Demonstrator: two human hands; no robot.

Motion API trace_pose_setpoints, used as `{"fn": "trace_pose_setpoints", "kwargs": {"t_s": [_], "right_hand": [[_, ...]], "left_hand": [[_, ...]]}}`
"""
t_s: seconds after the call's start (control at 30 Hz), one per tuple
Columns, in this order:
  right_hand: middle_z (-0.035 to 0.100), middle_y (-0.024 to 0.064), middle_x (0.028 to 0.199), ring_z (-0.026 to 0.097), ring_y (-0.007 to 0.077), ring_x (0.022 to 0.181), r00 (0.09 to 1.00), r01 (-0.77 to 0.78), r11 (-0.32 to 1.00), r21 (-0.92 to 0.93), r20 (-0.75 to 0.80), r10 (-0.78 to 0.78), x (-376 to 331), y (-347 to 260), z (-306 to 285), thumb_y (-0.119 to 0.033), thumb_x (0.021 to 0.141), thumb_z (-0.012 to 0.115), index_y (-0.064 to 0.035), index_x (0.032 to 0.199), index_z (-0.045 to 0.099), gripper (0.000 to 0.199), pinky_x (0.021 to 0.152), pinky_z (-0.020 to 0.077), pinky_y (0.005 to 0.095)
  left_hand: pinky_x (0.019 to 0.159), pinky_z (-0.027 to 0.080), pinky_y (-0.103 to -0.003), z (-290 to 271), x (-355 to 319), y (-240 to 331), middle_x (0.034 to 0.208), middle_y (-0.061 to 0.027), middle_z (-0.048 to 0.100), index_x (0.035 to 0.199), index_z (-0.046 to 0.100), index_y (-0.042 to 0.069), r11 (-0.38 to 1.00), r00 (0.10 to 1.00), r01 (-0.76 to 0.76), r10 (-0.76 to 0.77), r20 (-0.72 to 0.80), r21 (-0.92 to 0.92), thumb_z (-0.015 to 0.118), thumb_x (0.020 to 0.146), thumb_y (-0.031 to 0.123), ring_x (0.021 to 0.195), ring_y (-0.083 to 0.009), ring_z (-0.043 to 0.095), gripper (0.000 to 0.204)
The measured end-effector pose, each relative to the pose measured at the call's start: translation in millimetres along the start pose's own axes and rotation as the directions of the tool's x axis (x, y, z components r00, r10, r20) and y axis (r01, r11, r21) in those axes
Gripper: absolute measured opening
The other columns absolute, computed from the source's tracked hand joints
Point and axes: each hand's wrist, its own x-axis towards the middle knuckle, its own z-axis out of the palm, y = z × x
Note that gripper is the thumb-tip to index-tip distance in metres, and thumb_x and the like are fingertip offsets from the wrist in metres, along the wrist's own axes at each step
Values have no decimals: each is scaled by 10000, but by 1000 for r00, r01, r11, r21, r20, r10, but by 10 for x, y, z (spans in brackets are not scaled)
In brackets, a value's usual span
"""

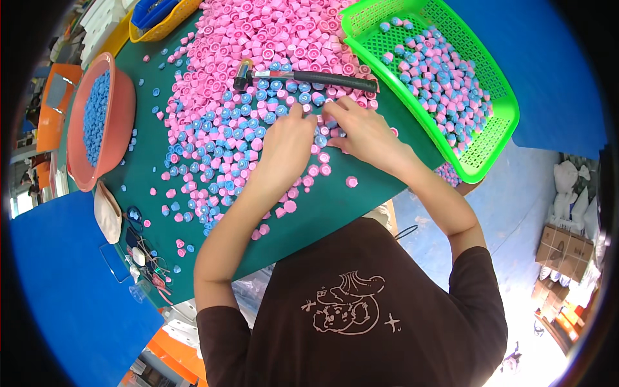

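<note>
Small pink plastic cup-shaped pieces (271, 35) lie heaped over the green table (309, 226), with blue and pink-and-blue pieces (213, 148) mixed in nearer me. My left hand (287, 143) rests over the right part of these pieces, its fingers curled down and their tips among them. Beside it my right hand (364, 132) has thumb and forefinger bent toward a few small pieces; what they grip is too small to make out. Just beyond both hands, a mallet (309, 78) with a black handle and a yellowish head lies across the heap.
A green plastic basket (477, 171) with pink-and-blue pieces stands at the right. At the left is an orange-pink basin (119, 129) of blue pieces. A yellow basket (145, 33) sits far left. Scissors (160, 284) and small tools lie at the left table edge.
</note>
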Motion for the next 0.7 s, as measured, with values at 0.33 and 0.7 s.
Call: {"fn": "trace_pose_setpoints", "kwargs": {"t_s": [0.33, 0.7], "right_hand": [[601, 106, 1005, 638, 280, 903, 982, 114, 988, 108, -162, -96, -58, 26, -151, -71, 754, 741, -53, 1011, 652, 272, 755, 522, 379], [682, 36, 982, 634, 108, 744, 782, -241, 915, 323, -494, 380, -571, 85, -915, -87, 859, 661, -35, 1055, 684, 204, 609, 495, 249]], "left_hand": [[719, 517, -422, 63, -354, -27, 962, -135, 589, 1040, 638, 21, 973, 992, 0, -29, -124, -232, 705, 790, 63, 845, -321, 623, 262], [636, 504, -337, -889, 871, 174, 828, -105, 669, 982, 707, 49, 734, 895, -359, 97, -434, -576, 746, 775, 238, 674, -200, 639, 283]]}}
